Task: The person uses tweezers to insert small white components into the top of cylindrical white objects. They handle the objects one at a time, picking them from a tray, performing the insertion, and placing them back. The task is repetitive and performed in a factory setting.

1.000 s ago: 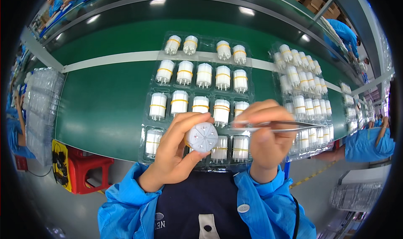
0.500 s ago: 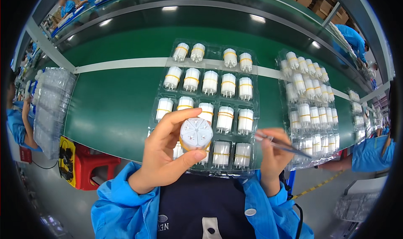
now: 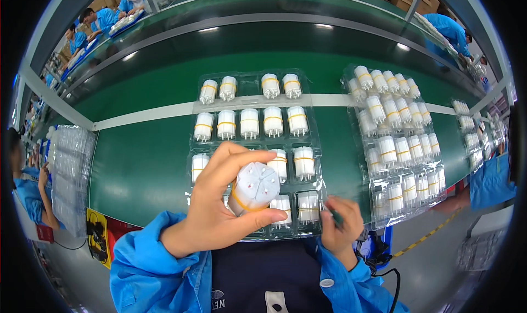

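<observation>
My left hand (image 3: 219,195) grips a white cylindrical part (image 3: 257,184) with a yellow band. Its end face is tilted up toward me, divided into wedges with small metal pins. To its right, my right hand (image 3: 341,222) is closed on tweezers, which are blurred and mostly hidden by the fingers. Beneath both hands lies a clear plastic tray (image 3: 250,85) with rows of similar banded white cylinders (image 3: 273,121), their pins pointing down toward me. One pocket in the far row holds no cylinder. My left hand covers part of the nearer rows.
The tray rests on a green work surface (image 3: 137,165) with a white strip (image 3: 148,111) across it. More filled trays (image 3: 392,148) stand at right. Stacked clear trays (image 3: 71,175) are at left. A yellow-and-red stool (image 3: 101,239) is below left. Co-workers in blue sit around.
The view has shifted, so the trays appear farther left. The cylinder in my left hand has tipped slightly. My right hand has turned, and the tweezers no longer stick out to the right.
</observation>
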`<action>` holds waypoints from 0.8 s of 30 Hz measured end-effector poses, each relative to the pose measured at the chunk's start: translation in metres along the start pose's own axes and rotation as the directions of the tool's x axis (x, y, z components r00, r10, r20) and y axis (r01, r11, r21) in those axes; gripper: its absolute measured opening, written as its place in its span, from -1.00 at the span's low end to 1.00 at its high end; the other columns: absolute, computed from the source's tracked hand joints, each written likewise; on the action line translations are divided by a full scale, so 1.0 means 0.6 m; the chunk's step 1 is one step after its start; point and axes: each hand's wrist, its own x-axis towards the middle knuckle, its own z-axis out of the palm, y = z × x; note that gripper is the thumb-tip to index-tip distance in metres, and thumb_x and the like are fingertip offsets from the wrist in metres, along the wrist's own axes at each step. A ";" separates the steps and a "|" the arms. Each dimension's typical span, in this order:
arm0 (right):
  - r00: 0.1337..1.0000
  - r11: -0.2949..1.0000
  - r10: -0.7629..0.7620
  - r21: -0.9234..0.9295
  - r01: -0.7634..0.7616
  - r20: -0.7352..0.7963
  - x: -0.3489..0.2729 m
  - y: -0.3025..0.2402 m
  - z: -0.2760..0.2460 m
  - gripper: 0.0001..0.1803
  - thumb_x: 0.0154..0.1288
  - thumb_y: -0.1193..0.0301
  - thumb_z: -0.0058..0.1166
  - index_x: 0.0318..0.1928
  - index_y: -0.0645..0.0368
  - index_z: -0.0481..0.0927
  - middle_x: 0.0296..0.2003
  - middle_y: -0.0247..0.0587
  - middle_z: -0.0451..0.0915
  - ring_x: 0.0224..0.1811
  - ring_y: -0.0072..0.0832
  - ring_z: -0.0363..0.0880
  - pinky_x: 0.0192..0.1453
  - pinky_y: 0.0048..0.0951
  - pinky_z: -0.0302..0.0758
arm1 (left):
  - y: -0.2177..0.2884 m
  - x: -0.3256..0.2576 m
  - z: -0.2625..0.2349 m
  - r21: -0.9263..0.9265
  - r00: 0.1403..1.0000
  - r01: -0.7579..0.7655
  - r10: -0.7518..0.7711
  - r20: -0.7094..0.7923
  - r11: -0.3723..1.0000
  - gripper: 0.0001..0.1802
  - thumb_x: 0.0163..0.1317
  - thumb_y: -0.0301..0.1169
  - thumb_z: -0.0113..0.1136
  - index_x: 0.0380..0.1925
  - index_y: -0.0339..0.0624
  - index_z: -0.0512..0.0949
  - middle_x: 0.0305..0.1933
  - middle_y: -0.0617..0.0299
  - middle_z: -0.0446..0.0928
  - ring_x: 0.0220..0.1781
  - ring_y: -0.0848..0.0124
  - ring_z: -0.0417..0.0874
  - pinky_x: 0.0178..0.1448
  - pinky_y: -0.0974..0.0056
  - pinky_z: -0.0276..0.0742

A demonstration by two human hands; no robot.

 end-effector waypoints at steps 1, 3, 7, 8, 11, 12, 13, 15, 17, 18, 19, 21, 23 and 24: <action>0.999 0.996 0.051 0.070 -0.050 -0.011 0.005 -0.004 -0.009 -0.75 0.14 0.56 0.30 -0.14 0.29 0.64 -0.22 0.02 0.67 -0.23 -0.21 0.68 -0.14 -0.33 0.63 | -0.006 -0.008 0.011 -0.015 1.000 -0.004 0.004 -0.012 1.000 -0.31 0.03 -0.49 0.52 0.17 -0.33 0.42 -0.06 0.15 0.41 0.02 0.39 0.55 0.09 0.33 0.49; 0.983 0.941 0.172 0.307 -0.143 -0.070 0.023 -0.020 -0.010 -0.76 0.18 0.53 0.29 -0.12 0.31 0.64 -0.20 0.02 0.65 -0.21 -0.25 0.67 -0.13 -0.35 0.62 | -0.016 -0.022 0.045 -0.236 0.985 0.086 -0.119 -0.128 0.968 -0.37 0.06 -0.53 0.46 0.14 -0.30 0.39 -0.05 0.15 0.41 0.01 0.41 0.55 0.06 0.36 0.50; 0.974 0.759 0.217 0.638 -0.127 -0.065 0.078 -0.084 0.002 -0.75 0.24 0.48 0.28 -0.10 0.34 0.64 -0.18 0.02 0.61 -0.15 -0.30 0.64 -0.07 -0.39 0.61 | -0.017 -0.045 0.073 -0.391 0.962 0.164 -0.234 -0.138 0.906 -0.41 0.17 -0.56 0.34 0.17 -0.27 0.31 0.15 0.03 0.36 0.07 0.37 0.54 0.12 0.35 0.48; 0.979 0.717 0.194 0.691 -0.096 -0.066 0.089 -0.092 0.007 -0.75 0.24 0.48 0.28 -0.10 0.34 0.64 -0.18 0.03 0.62 -0.15 -0.30 0.64 -0.06 -0.39 0.61 | -0.018 -0.050 0.077 -0.382 0.965 0.165 -0.230 -0.130 0.909 -0.39 0.18 -0.55 0.33 0.21 -0.28 0.30 0.19 0.00 0.35 0.09 0.34 0.53 0.16 0.32 0.46; 0.991 0.675 0.136 0.733 -0.085 -0.010 0.110 -0.104 0.023 -0.77 0.25 0.48 0.28 -0.12 0.34 0.65 -0.18 0.04 0.66 -0.16 -0.31 0.65 -0.05 -0.39 0.60 | -0.006 -0.054 0.093 -0.296 0.972 0.099 -0.157 -0.177 0.950 -0.31 0.15 -0.61 0.32 0.29 -0.34 0.28 0.16 -0.04 0.39 0.12 0.23 0.47 0.14 0.26 0.47; 0.993 0.685 0.116 0.724 -0.084 0.005 0.116 -0.107 0.025 -0.78 0.25 0.49 0.28 -0.12 0.34 0.66 -0.18 0.04 0.68 -0.16 -0.31 0.66 -0.05 -0.38 0.60 | -0.007 -0.052 0.092 -0.201 0.979 0.067 -0.103 -0.175 0.977 -0.27 0.14 -0.62 0.30 0.33 -0.34 0.24 0.15 -0.05 0.40 0.13 0.20 0.45 0.14 0.25 0.45; 0.994 0.692 0.102 0.716 -0.090 0.026 0.116 -0.108 0.029 -0.79 0.24 0.51 0.28 -0.13 0.33 0.66 -0.18 0.04 0.69 -0.15 -0.31 0.67 -0.05 -0.38 0.60 | -0.010 -0.053 0.092 -0.104 0.984 0.040 -0.058 -0.167 0.994 -0.23 0.13 -0.64 0.28 0.36 -0.35 0.21 0.15 -0.06 0.40 0.13 0.16 0.43 0.14 0.23 0.43; 0.993 0.673 0.097 0.730 -0.116 0.069 0.119 -0.114 0.036 -0.81 0.22 0.55 0.28 -0.15 0.33 0.67 -0.19 0.03 0.71 -0.13 -0.29 0.69 -0.04 -0.34 0.60 | -0.011 -0.052 0.097 -0.010 0.983 0.011 -0.013 -0.183 1.000 -0.18 0.04 -0.69 0.27 0.37 -0.38 0.22 0.15 -0.08 0.40 0.10 0.05 0.40 0.15 0.17 0.35; 0.997 0.690 0.049 0.719 -0.083 0.068 0.121 -0.110 0.042 -0.81 0.22 0.56 0.28 -0.15 0.33 0.67 -0.19 0.03 0.71 -0.14 -0.28 0.69 -0.05 -0.34 0.60 | -0.013 -0.051 0.096 0.111 0.981 -0.014 0.035 -0.193 0.994 -0.22 0.02 -0.69 0.28 0.33 -0.38 0.28 0.14 -0.08 0.40 0.09 0.05 0.39 0.15 0.14 0.34; 0.997 0.697 0.025 0.714 -0.065 0.067 0.120 -0.108 0.044 -0.81 0.22 0.57 0.28 -0.15 0.33 0.67 -0.19 0.03 0.71 -0.14 -0.28 0.70 -0.06 -0.33 0.60 | -0.014 -0.051 0.096 0.170 0.979 -0.026 0.060 -0.195 0.985 -0.24 0.02 -0.69 0.29 0.31 -0.37 0.32 0.13 -0.08 0.40 0.09 0.05 0.39 0.15 0.13 0.33; 0.997 0.697 0.021 0.714 -0.070 0.077 0.119 -0.106 0.045 -0.81 0.22 0.57 0.28 -0.15 0.34 0.67 -0.20 0.03 0.71 -0.15 -0.27 0.70 -0.07 -0.34 0.60 | -0.016 -0.052 0.098 0.179 0.978 -0.019 0.055 -0.199 0.984 -0.25 0.00 -0.71 0.27 0.29 -0.38 0.33 0.13 -0.08 0.39 0.09 0.08 0.41 0.15 0.16 0.37; 0.995 0.696 0.013 0.714 -0.077 0.095 0.118 -0.104 0.044 -0.81 0.21 0.57 0.29 -0.15 0.34 0.67 -0.21 0.03 0.71 -0.16 -0.27 0.70 -0.08 -0.34 0.60 | -0.021 -0.056 0.101 0.194 0.977 -0.006 0.047 -0.207 0.981 -0.28 -0.03 -0.73 0.21 0.26 -0.39 0.36 0.13 -0.06 0.36 0.10 0.16 0.44 0.13 0.22 0.43; 0.994 0.709 0.001 0.701 -0.075 0.106 0.119 -0.105 0.044 -0.81 0.20 0.59 0.29 -0.16 0.34 0.67 -0.21 0.03 0.71 -0.17 -0.27 0.70 -0.08 -0.35 0.60 | -0.018 -0.056 0.107 0.128 0.971 0.020 0.011 -0.239 0.992 -0.27 -0.04 -0.72 0.29 0.25 -0.36 0.38 0.10 -0.07 0.39 0.06 0.07 0.40 0.14 0.15 0.36; 0.994 0.715 -0.006 0.695 -0.074 0.111 0.120 -0.106 0.044 -0.81 0.20 0.59 0.28 -0.16 0.34 0.67 -0.22 0.03 0.71 -0.18 -0.27 0.70 -0.09 -0.35 0.60 | -0.017 -0.057 0.109 0.094 0.967 0.033 -0.008 -0.254 0.995 -0.26 -0.05 -0.71 0.33 0.25 -0.35 0.39 0.08 -0.07 0.40 0.04 0.03 0.38 0.14 0.11 0.33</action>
